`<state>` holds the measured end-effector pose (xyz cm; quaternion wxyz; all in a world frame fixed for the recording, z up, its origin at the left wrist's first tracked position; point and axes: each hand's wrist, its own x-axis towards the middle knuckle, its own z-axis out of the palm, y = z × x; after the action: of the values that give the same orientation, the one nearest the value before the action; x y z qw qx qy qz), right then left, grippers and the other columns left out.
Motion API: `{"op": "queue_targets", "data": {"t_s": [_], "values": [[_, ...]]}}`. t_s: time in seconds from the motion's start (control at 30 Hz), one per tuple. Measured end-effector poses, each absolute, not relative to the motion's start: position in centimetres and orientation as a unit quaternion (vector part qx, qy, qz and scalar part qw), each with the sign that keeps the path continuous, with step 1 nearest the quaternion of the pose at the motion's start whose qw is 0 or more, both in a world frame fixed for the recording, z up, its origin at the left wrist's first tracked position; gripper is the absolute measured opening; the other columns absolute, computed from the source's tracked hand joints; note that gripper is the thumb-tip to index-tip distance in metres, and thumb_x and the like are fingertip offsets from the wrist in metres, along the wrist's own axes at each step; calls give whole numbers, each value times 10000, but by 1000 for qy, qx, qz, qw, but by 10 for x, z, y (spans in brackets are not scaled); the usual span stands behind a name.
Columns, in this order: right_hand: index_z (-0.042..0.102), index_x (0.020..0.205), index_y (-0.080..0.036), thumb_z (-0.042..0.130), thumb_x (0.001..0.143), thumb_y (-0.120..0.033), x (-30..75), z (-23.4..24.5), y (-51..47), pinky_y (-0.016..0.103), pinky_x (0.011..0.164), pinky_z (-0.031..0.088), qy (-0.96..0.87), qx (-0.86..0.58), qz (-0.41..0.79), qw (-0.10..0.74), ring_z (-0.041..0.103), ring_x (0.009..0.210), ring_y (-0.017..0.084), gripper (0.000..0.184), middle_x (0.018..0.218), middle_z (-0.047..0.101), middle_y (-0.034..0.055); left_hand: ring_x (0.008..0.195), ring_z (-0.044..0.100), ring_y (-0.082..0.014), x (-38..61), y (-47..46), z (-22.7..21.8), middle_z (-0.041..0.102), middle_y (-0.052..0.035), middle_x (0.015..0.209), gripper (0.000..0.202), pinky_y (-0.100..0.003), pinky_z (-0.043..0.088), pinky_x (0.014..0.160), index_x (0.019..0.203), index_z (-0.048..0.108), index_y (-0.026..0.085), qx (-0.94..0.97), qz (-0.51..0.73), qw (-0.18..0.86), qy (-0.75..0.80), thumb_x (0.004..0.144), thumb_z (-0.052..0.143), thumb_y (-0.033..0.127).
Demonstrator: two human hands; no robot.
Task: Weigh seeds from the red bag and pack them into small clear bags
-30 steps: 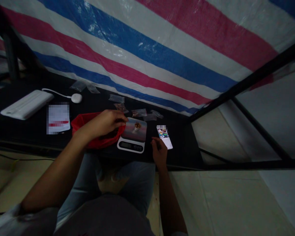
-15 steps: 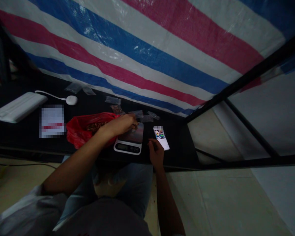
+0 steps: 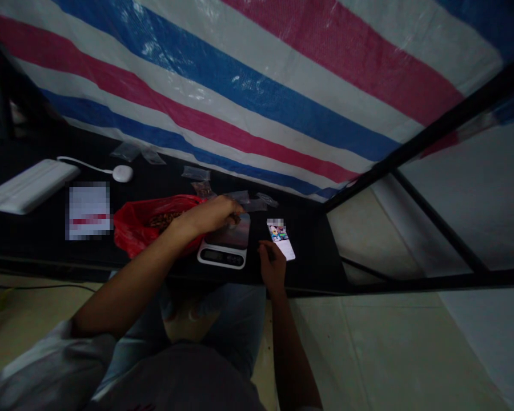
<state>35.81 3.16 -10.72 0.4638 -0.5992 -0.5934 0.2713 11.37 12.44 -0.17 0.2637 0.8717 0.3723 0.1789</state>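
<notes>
My left hand (image 3: 212,213) reaches over the small white kitchen scale (image 3: 224,244), fingers pinched together above its platform on something I cannot make out. Just left of the scale lies an open red plastic bag (image 3: 137,228) with brown bits inside. My right hand (image 3: 270,264) rests at the table's front edge, fingers curled, beside a lit phone (image 3: 281,238). Several small clear bags (image 3: 197,173) lie behind the scale.
A black table (image 3: 47,245) holds a white flat box (image 3: 23,185), a white round device on a cable (image 3: 122,173) and a white paper (image 3: 89,209). A striped tarp (image 3: 257,85) hangs behind. Black frame bars (image 3: 424,137) run at the right.
My left hand moved from the red bag's mouth rightward onto the scale's platform, covering the small pile there. The view shifted a little; the right hand stayed by the phone.
</notes>
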Motion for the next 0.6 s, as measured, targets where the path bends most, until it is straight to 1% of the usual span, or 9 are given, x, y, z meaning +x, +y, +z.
{"op": "queue_targets", "data": {"t_s": [0.07, 0.2, 0.3, 0.37, 0.5, 0.6], "values": [[760, 1014, -202, 582, 925, -434, 358, -107, 32, 351, 775, 550, -595, -598, 272, 463, 687, 809, 214, 306, 894, 766, 66, 954, 759, -214, 113, 125, -3, 810, -97, 1039, 303, -254, 514, 805, 1092, 789, 159, 869, 173, 284, 367, 870, 610, 60], [762, 1005, -199, 581, 926, -429, 359, -108, 32, 352, 787, 547, -595, -601, 265, 464, 687, 817, 215, 304, 896, 761, 66, 962, 759, -215, 111, 125, -2, 808, -97, 1077, 327, -251, 520, 806, 1097, 782, 157, 855, 178, 310, 376, 836, 625, 38], [763, 992, -203, 573, 927, -427, 359, -107, 32, 346, 783, 546, -599, -600, 262, 462, 688, 817, 212, 301, 888, 758, 61, 969, 758, -214, 110, 123, 0, 801, -112, 1101, 374, -250, 534, 822, 1168, 758, 133, 842, 197, 330, 378, 835, 625, 28], [762, 995, -203, 575, 928, -423, 359, -107, 32, 343, 774, 547, -598, -597, 269, 462, 687, 806, 210, 297, 878, 758, 58, 980, 755, -217, 109, 123, 0, 785, -125, 1138, 387, -260, 542, 845, 1218, 739, 125, 842, 211, 320, 380, 851, 643, 50], [759, 1000, -196, 588, 923, -417, 358, -107, 31, 344, 766, 545, -593, -592, 277, 470, 684, 795, 208, 290, 887, 762, 62, 1023, 738, -232, 113, 124, -3, 745, -136, 1216, 392, -295, 549, 897, 1251, 730, 145, 855, 233, 270, 377, 862, 692, 109], [761, 999, -191, 588, 923, -416, 358, -108, 32, 341, 755, 541, -591, -593, 279, 470, 683, 786, 207, 294, 876, 760, 62, 1049, 726, -242, 117, 127, -10, 735, -138, 1234, 403, -317, 554, 917, 1272, 719, 142, 855, 246, 266, 371, 870, 694, 128]]}}
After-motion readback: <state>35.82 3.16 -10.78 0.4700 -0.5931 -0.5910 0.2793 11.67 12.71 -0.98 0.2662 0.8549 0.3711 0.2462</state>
